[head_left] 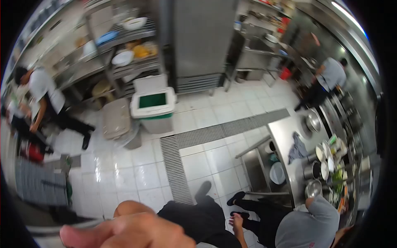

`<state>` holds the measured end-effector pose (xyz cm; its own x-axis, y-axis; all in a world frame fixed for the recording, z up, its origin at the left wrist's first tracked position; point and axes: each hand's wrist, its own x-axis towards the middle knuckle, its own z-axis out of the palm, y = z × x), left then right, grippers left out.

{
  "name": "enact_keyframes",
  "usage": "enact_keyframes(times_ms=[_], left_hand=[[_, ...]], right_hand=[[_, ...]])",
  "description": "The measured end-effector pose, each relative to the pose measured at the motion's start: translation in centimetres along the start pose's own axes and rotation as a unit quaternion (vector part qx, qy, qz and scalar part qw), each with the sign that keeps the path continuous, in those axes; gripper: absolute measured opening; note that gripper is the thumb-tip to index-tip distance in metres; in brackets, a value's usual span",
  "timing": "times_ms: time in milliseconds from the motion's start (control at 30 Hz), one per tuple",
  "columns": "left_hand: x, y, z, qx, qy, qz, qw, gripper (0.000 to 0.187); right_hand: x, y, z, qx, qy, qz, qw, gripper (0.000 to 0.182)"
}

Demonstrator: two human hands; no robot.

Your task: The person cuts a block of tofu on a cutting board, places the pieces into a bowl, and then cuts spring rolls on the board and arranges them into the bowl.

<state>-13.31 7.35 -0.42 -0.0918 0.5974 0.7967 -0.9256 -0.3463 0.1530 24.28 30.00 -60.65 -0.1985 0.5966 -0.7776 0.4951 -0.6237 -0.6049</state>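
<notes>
Very large and close to the camera, my left hand (136, 231) fills the lower left with its fingers bent. What those fingers hold, if anything, is out of sight. What looks like my right hand (236, 222) is small at the bottom centre, hanging beside my dark clothing (192, 219) with its fingers apart and nothing seen in it. It is close to the dark-trousered legs of a person in a grey shirt (308, 227).
A steel counter (291, 165) carries a grey cloth (297, 149), a steel bowl (313, 121) and several pots and dishes. A white bin (153, 106) with its lid up stands by a beige bin (116, 118). Drain grates (174, 165) cross the tiles. Other people (47, 93) work left and far right.
</notes>
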Motion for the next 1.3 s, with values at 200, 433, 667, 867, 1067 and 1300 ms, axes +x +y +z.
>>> enact_keyframes(times_ms=[200,433,667,867,1067,1300], left_hand=[[8.4,-0.1,-12.1,-0.013,0.148,-0.152,0.977,0.039],[20.4,-3.6,-26.4,-0.072,0.003,-0.054,0.996,0.035],[20.9,3.2,-42.3,0.103,0.147,0.029,0.983,0.025],[15.9,3.0,-57.6,0.204,0.27,-0.296,0.893,0.022],[23.7,-0.9,-65.2,0.404,-0.226,-0.579,0.671,0.039],[29.8,-9.9,-66.1,0.406,-0.455,-0.445,0.656,0.018]], right_hand=[[6.9,3.8,-2.7,0.042,-0.018,0.2,0.979,0.032],[16.2,-15.3,-1.6,0.097,0.035,0.072,0.992,0.021],[19.2,-32.1,-1.7,0.129,0.146,-0.091,0.977,0.027],[17.3,-20.5,1.7,0.075,0.449,-0.148,0.878,0.03],[6.9,-6.4,20.7,-0.317,0.338,0.105,0.88,0.013],[10.4,-11.4,35.1,0.593,0.298,0.176,0.727,0.009]])
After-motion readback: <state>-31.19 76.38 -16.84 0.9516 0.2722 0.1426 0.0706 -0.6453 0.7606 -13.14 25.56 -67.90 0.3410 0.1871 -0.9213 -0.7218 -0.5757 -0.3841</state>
